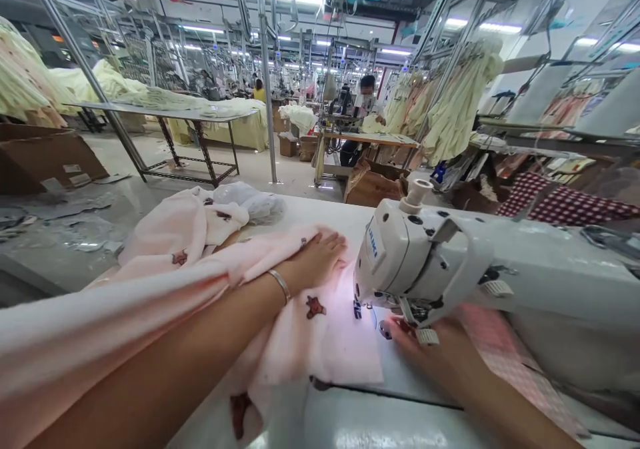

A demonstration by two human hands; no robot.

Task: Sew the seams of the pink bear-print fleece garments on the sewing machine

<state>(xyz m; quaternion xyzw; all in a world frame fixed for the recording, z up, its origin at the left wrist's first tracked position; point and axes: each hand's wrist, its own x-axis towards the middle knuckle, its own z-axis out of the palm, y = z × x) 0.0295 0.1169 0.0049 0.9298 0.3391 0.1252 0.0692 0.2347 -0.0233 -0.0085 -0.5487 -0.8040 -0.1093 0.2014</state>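
Pale pink fabric (345, 352) with brown bear-like prints lies on the white sewing machine table, its right edge beside the needle area. On top of it my left hand (317, 259) rests flat with fingers stretched out, left of the sewing machine (400, 256). A fold of the cloth runs along my left forearm. Under the machine head, my right hand (425, 346) has its fingers curled, partly hidden by the machine. A small dark round piece (385, 329) shows at its fingertips; what the fingers hold, if anything, I cannot make out. The machine's lamp lights the cloth.
More bunched pink fabric (170, 226) and a clear plastic bag (255, 202) lie at the table's back left. Red-checked cloth (565, 199) sits behind the machine arm. Beyond are a cardboard box (375, 182), hanging yellow garments (465, 102) and a person (367, 96) at another station.
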